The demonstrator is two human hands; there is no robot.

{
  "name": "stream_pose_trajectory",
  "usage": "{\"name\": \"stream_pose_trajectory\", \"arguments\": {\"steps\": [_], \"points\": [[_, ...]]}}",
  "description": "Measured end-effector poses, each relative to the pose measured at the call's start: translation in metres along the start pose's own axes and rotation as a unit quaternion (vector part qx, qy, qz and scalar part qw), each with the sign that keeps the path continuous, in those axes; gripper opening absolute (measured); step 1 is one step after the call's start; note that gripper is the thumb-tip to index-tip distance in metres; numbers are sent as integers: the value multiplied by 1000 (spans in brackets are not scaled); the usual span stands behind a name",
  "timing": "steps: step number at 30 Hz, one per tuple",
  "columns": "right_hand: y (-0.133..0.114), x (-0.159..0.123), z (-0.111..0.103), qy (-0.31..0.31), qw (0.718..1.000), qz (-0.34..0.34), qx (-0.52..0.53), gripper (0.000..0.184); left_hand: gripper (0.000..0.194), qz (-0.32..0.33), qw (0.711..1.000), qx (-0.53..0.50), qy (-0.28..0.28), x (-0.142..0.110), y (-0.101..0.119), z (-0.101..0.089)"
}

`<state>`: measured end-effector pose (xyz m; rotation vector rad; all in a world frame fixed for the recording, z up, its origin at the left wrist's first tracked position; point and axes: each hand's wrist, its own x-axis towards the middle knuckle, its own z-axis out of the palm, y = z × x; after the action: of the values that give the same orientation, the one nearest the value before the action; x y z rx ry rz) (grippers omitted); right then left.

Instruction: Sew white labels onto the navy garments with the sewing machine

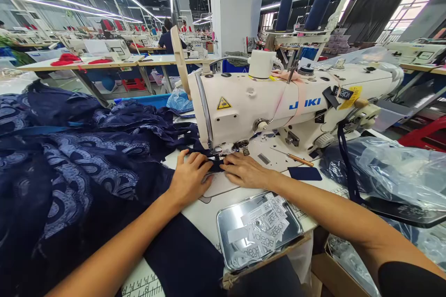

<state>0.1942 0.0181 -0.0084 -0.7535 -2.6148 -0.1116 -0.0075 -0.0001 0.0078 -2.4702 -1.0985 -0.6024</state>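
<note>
A white sewing machine stands across the table, its presser foot low over a strip of navy fabric. Left of the foot, my left hand presses on this fabric, thumb and fingers closed on its edge. My right hand pinches the fabric just right of the foot, fingers bent together. The needle tip is hidden between the hands and the machine head. Navy lace fabric with pale scalloped patterns is heaped to the left, and plain navy cloth hangs over the table's front.
A metal tin lid bears several white labels. To the right lie an awl, a navy fabric patch and plastic-wrapped goods. Two navy thread cones stand above the machine. Behind are other worktables and a person.
</note>
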Motion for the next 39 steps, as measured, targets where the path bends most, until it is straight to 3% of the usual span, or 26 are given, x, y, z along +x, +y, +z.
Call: {"name": "stream_pose_trajectory", "arguments": {"steps": [8,15,21,39], "points": [[20,-2,12,58,984,14,165,18,19,81,996,22,-2,3,9,13],[11,-4,-1,41,995,-42,85,26,23,78,996,-30,-23,-2,5,10],[11,-5,-1,46,995,-60,60,26,32,63,993,-55,-80,-9,2,6],[6,-2,-3,3,999,-20,27,28,35,40,988,-65,-137,-2,-2,2]]}}
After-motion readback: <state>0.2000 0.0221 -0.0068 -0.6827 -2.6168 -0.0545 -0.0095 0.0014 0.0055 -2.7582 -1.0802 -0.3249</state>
